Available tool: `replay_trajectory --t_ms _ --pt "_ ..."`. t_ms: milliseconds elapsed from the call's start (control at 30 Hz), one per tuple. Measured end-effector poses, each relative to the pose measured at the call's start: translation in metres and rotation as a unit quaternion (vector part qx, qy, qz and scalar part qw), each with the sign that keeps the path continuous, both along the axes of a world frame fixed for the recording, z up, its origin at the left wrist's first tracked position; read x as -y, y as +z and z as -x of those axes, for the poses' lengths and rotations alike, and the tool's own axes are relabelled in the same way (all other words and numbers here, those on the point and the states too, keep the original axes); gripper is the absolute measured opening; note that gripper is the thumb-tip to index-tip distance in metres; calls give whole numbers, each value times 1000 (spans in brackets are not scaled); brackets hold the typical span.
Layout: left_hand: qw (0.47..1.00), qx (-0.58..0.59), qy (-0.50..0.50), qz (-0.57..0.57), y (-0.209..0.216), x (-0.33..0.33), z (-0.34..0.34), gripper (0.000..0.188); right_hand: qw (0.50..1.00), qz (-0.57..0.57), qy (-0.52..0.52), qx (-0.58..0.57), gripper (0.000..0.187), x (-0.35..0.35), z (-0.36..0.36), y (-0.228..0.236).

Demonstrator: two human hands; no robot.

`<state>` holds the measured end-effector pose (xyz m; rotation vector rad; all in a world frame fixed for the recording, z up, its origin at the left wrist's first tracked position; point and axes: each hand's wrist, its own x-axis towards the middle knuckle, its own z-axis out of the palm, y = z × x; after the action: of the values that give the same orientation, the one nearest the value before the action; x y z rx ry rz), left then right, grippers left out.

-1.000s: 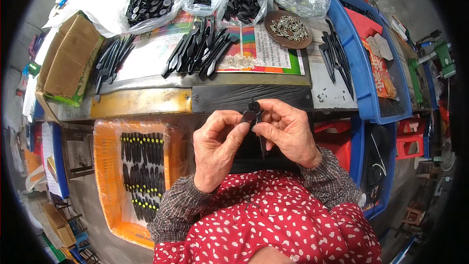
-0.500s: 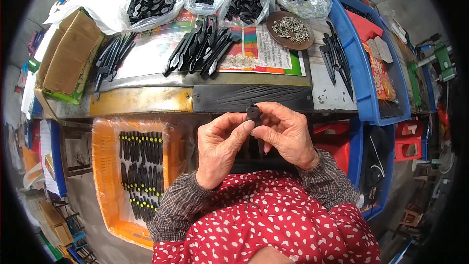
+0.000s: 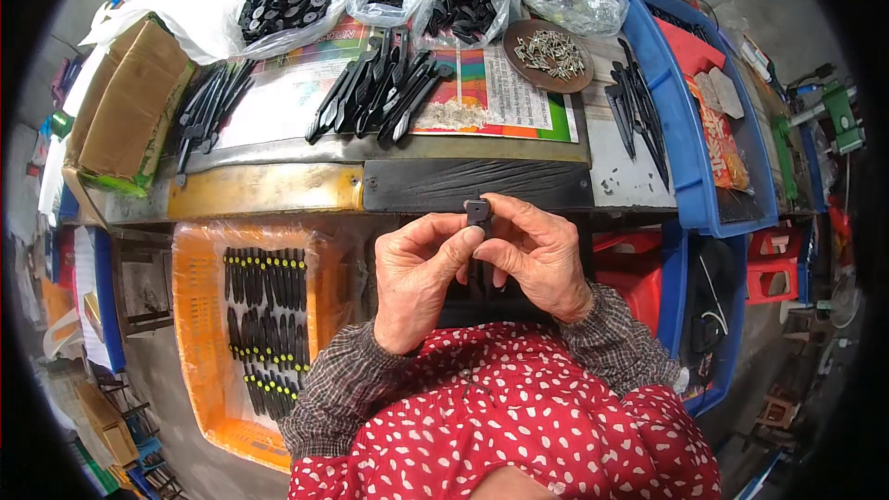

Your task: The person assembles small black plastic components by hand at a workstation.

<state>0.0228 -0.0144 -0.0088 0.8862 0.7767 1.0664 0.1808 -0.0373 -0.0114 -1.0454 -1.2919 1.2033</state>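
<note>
Just in front of the bench edge, a small black plastic part (image 3: 478, 211) with a hole in its face is held up between both hands. My left hand (image 3: 415, 276) pinches it from the left with thumb and forefinger. My right hand (image 3: 539, 261) grips it from the right, its fingers partly covering it. A dark length shows below the part between my hands, but I cannot make out whether it belongs to it. Beyond them on the bench lies a pile of long black plastic pieces (image 3: 375, 93).
A brown dish (image 3: 519, 32) holds small metal pins. Plastic bags (image 3: 338, 14) of black parts stand at the back. A cardboard box (image 3: 130, 102) sits left, a blue bin (image 3: 690, 157) right. Below left, an orange crate (image 3: 199, 333) holds rows of black pieces with yellow-green dots.
The black part has turned slightly between my fingers, and my right fingers have shifted on it. Both hands remain in nearly the same place.
</note>
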Motion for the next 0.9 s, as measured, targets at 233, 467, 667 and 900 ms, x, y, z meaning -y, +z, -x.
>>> replay_trajectory --t_ms 233,467,667,900 --pt "1000 -4 -23 -15 -4 -1 1 15 999 24 5 -31 45 1 2 -1" --pt "998 -39 -13 -39 -4 -1 2 14 998 46 20 -26 45 2 -1 0" --pt "999 -26 -23 -31 -5 -1 4 9 998 47 14 -36 42 3 3 5" --pt "991 -110 -25 -69 -4 2 2 8 993 77 23 87 13 -19 -13 26"
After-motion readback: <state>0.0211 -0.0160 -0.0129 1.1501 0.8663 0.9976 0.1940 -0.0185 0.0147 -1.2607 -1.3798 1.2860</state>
